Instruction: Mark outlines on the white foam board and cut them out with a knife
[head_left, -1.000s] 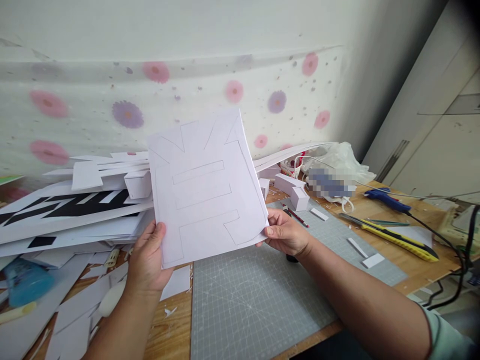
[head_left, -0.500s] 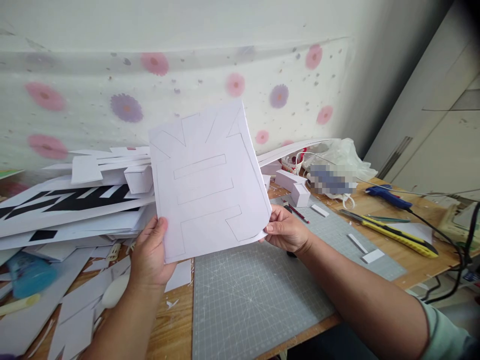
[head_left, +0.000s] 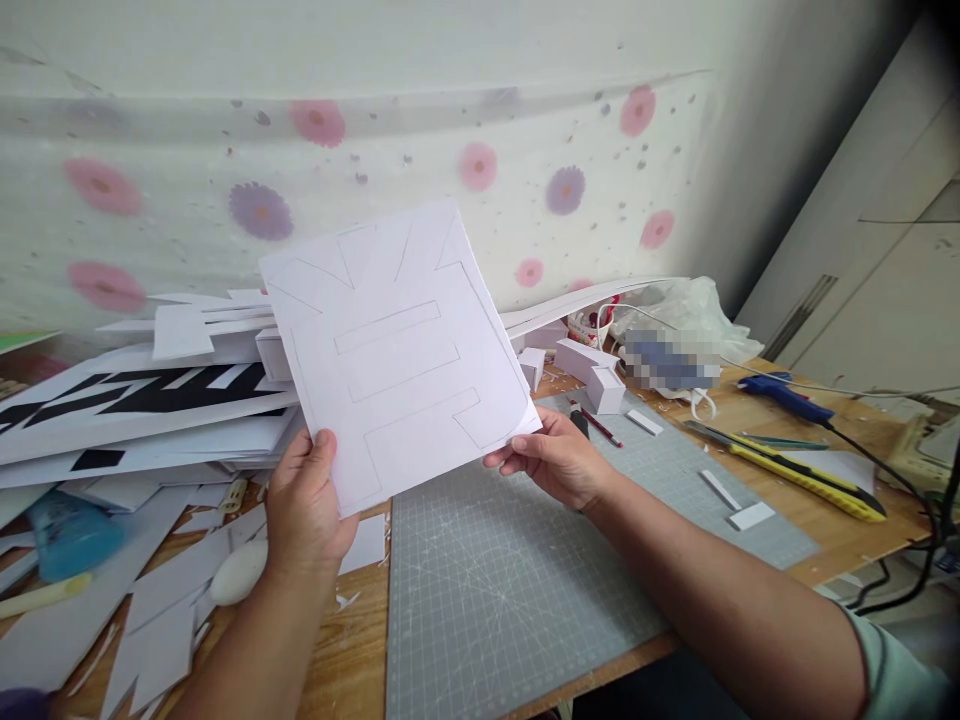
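A white sheet of paper or thin board [head_left: 397, 360] with thin pencil-like outlines is held up, tilted, in front of me. My left hand [head_left: 309, 500] grips its lower left corner, thumb on the front face. At the lower right corner, my right hand [head_left: 551, 455] pinches the sheet between thumb and fingers; that corner looks slightly bent. Below the sheet lies a grey gridded cutting mat [head_left: 517, 590]. Part of the mat and the things behind the sheet are hidden.
White and black board pieces [head_left: 187, 390] are stacked at the left, above loose offcuts [head_left: 161, 630]. On the right lie a yellow utility knife [head_left: 810, 475], a blue glue gun [head_left: 787, 398] with its cord, a pencil [head_left: 600, 428] and small white blocks [head_left: 604, 390].
The sheet has swung a little to the left at its top and leans further. My right hand's fingers have shifted left along its lower edge, and the view has moved slightly.
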